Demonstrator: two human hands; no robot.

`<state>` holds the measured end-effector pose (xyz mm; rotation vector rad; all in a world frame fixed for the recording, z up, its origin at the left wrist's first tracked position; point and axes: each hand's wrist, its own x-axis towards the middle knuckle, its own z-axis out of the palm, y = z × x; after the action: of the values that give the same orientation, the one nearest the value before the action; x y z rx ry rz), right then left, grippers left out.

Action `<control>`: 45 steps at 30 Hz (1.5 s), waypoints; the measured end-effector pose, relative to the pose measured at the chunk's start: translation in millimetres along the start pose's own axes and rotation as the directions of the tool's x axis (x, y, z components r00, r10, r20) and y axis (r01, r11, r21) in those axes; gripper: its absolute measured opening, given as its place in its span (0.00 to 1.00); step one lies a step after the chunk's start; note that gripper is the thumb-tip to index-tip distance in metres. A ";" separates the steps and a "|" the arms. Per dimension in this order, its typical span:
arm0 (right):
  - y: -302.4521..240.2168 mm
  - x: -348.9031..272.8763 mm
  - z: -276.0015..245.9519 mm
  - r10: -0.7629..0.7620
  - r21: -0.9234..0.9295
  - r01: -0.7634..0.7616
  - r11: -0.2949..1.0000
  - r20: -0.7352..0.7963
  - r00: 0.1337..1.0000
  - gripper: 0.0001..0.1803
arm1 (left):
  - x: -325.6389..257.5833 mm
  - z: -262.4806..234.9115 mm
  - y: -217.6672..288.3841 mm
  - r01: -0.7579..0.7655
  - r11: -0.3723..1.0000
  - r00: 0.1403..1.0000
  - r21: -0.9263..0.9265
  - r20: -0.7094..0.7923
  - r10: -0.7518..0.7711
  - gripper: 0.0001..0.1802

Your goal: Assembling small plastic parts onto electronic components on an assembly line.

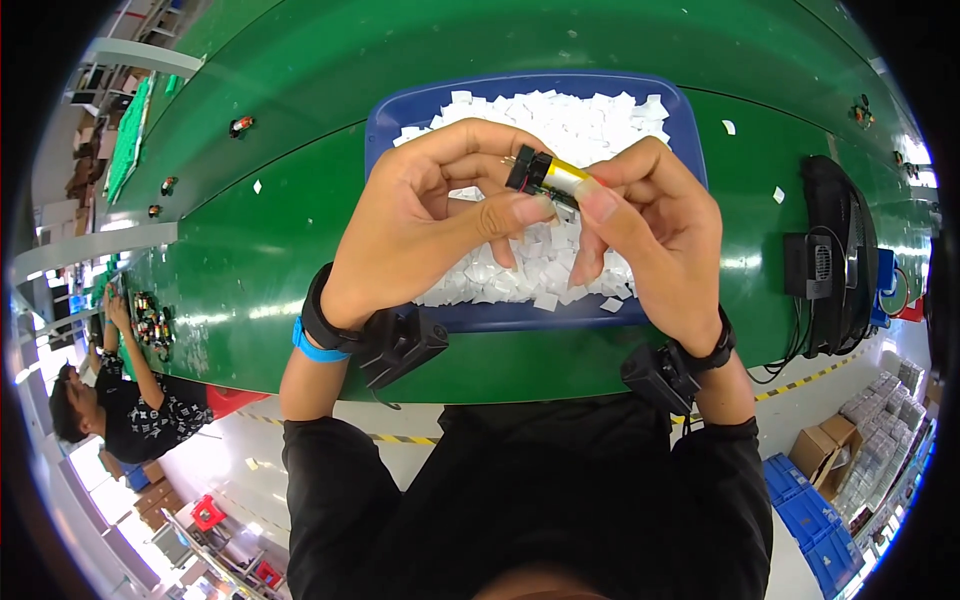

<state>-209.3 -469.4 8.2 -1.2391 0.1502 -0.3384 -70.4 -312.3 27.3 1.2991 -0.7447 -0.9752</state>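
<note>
A small battery assembly (pixel 562 178) with a yellow cylinder and a black plastic end piece is held between my two hands. Thin wires or pins show at its black end. My left hand (pixel 415 220) pinches the black end between thumb and fingers. The yellow end is gripped by the thumb and fingers of my right hand (pixel 665 225), which hide part of it. Both hands are above a blue tray (pixel 695 135) filled with many small white square pieces (pixel 535 275). Black devices are strapped to both wrists.
The tray stands on a green table (pixel 270 240). A black bag (pixel 845 250) and a black box (pixel 805 265) with cables lie at the right. Small assemblies (pixel 240 126) are scattered at the far left. Another person (pixel 140 400) works at the left.
</note>
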 end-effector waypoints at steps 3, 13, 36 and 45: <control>-0.2 0.2 0.3 -0.021 -0.042 0.020 0.999 -0.005 1.000 0.07 | 0.1 -0.7 -0.3 -0.001 1.000 1.000 0.002 0.018 0.001 0.20; 4.2 2.7 -2.4 -0.146 -0.190 0.131 0.973 -0.067 0.987 0.09 | 2.8 3.3 1.9 -0.067 0.997 0.997 -0.038 -0.044 0.065 0.19; 4.6 1.9 2.5 0.180 0.067 -0.177 0.982 -0.045 0.983 0.15 | -10.1 23.4 -7.3 -0.187 0.730 0.854 0.657 -0.258 0.451 0.05; 7.0 -0.2 8.9 0.006 -0.040 -0.011 0.999 -0.120 0.993 0.14 | -17.6 38.2 -11.5 -0.181 0.310 0.771 0.933 -0.061 0.634 0.06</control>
<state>-205.7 -459.4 4.5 -1.2581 0.2660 -0.4042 -113.8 -313.0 22.9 1.9951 -1.2570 0.3197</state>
